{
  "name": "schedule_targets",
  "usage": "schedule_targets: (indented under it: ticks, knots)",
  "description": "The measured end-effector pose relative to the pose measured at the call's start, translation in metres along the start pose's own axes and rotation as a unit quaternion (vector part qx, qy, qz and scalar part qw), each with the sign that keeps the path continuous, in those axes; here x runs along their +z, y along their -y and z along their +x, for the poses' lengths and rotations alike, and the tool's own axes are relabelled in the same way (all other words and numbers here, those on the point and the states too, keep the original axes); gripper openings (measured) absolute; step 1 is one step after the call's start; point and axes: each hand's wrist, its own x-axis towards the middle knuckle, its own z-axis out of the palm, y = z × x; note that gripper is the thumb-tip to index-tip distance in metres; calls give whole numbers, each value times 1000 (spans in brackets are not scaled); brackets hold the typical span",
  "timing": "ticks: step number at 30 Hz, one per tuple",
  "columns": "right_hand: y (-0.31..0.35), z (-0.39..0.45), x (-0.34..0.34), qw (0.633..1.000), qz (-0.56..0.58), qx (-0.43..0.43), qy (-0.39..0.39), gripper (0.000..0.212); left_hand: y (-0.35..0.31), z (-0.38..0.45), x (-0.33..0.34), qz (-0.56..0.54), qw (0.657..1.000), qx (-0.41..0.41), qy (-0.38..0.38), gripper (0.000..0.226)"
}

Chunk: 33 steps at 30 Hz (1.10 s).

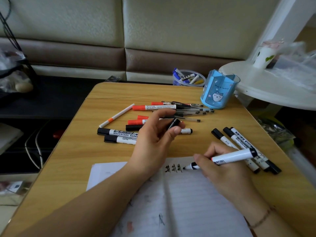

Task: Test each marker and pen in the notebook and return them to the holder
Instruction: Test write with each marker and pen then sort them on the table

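Observation:
My right hand (220,165) grips an uncapped black whiteboard marker (232,158), its tip touching the open notebook (188,199) just right of three black marks (173,168). Above the page, my left hand (153,134) pinches the marker's black cap (174,123) between thumb and fingers. The blue pen holder (219,89) stands upright at the table's far right. Black and red markers (119,134) and several thin pens (191,111) lie loose across the middle of the table. Three more black markers (242,144) lie to the right, partly under the held marker.
A clear tub with blue markers (188,78) sits behind the wooden table (106,94). A thin white pen with an orange band (117,117) lies at the left. A white round stand (277,86) with a paper cup overhangs the right corner. A sofa runs behind.

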Motion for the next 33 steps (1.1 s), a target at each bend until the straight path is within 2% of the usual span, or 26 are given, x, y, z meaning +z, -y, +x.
schedule_targets:
  ticks: [5, 12, 16, 19, 22, 23, 25, 28, 33]
  knots:
    - [0, 1, -1, 1000, -6, 10, -10, 33, 5, 1, 0, -7, 1000, -5, -15, 27]
    - [3, 1, -2, 1000, 14, 26, -2, 36, 8, 3, 1, 43, 998, 36, -7, 11]
    - [3, 3, -4, 996, 66, 54, 7, 41, 7, 2, 0, 60, 997, 56, 5, 7]
    - [8, 0, -7, 989, 142, 40, 15, 20, 8, 1, 0, 71, 995, 64, 12, 13]
    - [11, 0, -10, 972, 232, 24, 34, 43, 10, 2, -1, 85, 994, 64, 14, 17]
    - [11, 1, -10, 967, 251, 20, 30, 44, 11, 2, -1, 86, 994, 62, 14, 18]
    - [10, 1, -11, 962, 272, 11, 24, 27, 11, 3, -1, 81, 995, 56, 14, 18]
    - [8, 0, -10, 960, 279, 13, -2, 28, 10, 1, -1, 63, 996, 51, 25, 17]
    - [12, 0, -11, 961, 277, 11, 5, 9, 9, 0, 0, 14, 997, 48, 53, 18]
